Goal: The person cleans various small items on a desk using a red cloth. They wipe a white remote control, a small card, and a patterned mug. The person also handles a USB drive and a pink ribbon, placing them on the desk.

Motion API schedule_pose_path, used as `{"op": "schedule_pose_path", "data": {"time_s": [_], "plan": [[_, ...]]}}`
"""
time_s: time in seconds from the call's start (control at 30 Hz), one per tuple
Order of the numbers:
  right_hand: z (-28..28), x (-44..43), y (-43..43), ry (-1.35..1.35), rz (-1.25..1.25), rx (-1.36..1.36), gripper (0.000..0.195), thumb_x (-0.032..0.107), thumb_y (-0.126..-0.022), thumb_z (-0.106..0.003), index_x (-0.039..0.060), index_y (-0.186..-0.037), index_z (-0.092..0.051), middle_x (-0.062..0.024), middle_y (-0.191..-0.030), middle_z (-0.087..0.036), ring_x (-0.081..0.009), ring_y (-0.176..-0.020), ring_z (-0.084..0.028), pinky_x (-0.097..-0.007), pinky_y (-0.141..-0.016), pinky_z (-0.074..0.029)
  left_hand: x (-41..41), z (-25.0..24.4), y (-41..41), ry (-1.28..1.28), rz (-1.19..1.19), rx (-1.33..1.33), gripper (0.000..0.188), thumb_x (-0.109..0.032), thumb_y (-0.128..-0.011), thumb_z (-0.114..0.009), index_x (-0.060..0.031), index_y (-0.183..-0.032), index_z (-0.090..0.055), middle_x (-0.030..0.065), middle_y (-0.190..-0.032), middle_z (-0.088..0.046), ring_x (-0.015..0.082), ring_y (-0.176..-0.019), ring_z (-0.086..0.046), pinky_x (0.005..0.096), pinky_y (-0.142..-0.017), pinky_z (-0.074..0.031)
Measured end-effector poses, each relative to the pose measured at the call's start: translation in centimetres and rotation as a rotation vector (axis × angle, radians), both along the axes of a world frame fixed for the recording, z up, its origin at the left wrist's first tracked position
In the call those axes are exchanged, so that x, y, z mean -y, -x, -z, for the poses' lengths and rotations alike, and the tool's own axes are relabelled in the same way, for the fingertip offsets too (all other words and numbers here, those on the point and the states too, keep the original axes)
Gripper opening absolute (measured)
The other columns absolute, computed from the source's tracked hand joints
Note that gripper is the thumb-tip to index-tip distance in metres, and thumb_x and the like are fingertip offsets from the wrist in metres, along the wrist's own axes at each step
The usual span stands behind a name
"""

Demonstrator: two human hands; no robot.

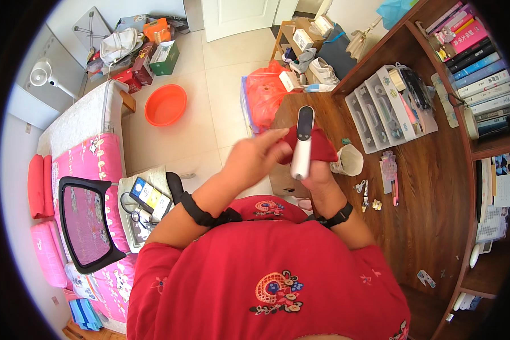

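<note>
My right hand [318,175] is closed around a white handheld device [301,157] with a glossy black oval panel at its upper end. The device points away from me, above the desk's near corner. A dark red cloth [323,144] is bunched behind it and lies against the right hand's fingers. My left hand [255,157], slightly blurred, is just left of the device. Its thumb and forefinger are bent at the cloth's left edge; whether they pinch it is hidden. On the desk beside the right hand stands a pale cup-shaped bin [350,160].
The wooden desk [425,182] carries a drawer organizer [384,108], a pink pen-like item [394,187] and small loose bits. Bookshelves [480,148] rise at right. An orange basin [165,105] sits on the tiled floor. A mesh-backed chair [87,259] and a bed [89,157] are at left.
</note>
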State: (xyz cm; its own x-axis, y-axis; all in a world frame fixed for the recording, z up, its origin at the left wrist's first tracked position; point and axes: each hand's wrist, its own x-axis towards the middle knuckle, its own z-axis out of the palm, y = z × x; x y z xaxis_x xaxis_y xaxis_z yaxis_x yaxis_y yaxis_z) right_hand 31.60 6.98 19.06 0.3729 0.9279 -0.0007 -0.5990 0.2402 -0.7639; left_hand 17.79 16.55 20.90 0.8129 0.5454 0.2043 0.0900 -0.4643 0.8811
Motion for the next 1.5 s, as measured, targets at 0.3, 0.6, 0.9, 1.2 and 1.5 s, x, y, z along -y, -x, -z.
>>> {"op": "schedule_pose_path", "data": {"time_s": [0.3, 0.6, 0.9, 1.2, 1.5], "plan": [[0.8, 0.6, 1.7, 0.153, -0.244, -0.331, 0.041, 0.037, -0.1, -0.042, 0.0069, -0.126, -0.05, -0.0088, -0.12, -0.058, -0.018, -0.109, -0.057, -0.0351, -0.092, -0.05, -2.2, 2.2, -1.7, 1.049, 0.301, 0.365, 0.057, -0.04, -0.101, -0.04, -0.0007, -0.142, -0.03, 0.015, -0.128, -0.055, 0.0224, -0.119, -0.051, 0.0359, -0.104, -0.04], [2.0, -0.7, 2.3, 0.114, -0.237, -0.318, 0.024, 0.033, -0.1, -0.046, 0.0144, -0.114, -0.051, 0.0043, -0.107, -0.056, -0.0077, -0.097, -0.055, -0.0258, -0.084, -0.048, -2.0, 4.6, -2.7, 1.058, 0.186, 0.516, 0.049, -0.047, -0.101, -0.035, -0.0049, -0.121, -0.048, 0.0054, -0.091, -0.061, 0.018, -0.094, -0.061, 0.0299, -0.087, -0.048], [2.8, -0.7, 2.1, 0.28, -0.217, -0.101, 0.032, 0.04, -0.101, -0.043, 0.0144, -0.119, -0.053, 0.0055, -0.105, -0.055, -0.0054, -0.093, -0.052, -0.0223, -0.079, -0.045, -1.3, 5.4, -3.0, 0.937, 0.007, 0.412, 0.043, -0.045, -0.101, -0.039, -0.0055, -0.109, -0.053, 0.0022, -0.092, -0.059, 0.0097, -0.086, -0.056, 0.0243, -0.077, -0.048], [0.5, 0.8, 3.3, 0.305, -0.304, -0.047, 0.03, 0.036, -0.099, -0.047, 0.0114, -0.117, -0.051, 0.0003, -0.096, -0.059, -0.0107, -0.071, -0.056, -0.0292, -0.065, -0.049, -2.9, 5.5, -3.7, 1.023, -0.107, 0.513, 0.038, -0.042, -0.1, -0.042, -0.0058, -0.102, -0.052, 0.0055, -0.079, -0.058, 0.016, -0.075, -0.06, 0.0278, -0.068, -0.049], [2.5, 2.0, 1.5, 0.177, -0.44, -0.105, 0.025, 0.031, -0.099, -0.049, 0.0088, -0.109, -0.055, -0.0012, -0.096, -0.058, -0.0119, -0.084, -0.057, -0.0296, -0.078, -0.05, -4.9, 6.0, -4.0, 1.126, -0.073, 0.553, 0.04, -0.042, -0.1, -0.04, -0.0023, -0.105, -0.045, 0.0088, -0.083, -0.056, 0.0253, -0.07, -0.065, 0.0441, -0.078, -0.057]]}}
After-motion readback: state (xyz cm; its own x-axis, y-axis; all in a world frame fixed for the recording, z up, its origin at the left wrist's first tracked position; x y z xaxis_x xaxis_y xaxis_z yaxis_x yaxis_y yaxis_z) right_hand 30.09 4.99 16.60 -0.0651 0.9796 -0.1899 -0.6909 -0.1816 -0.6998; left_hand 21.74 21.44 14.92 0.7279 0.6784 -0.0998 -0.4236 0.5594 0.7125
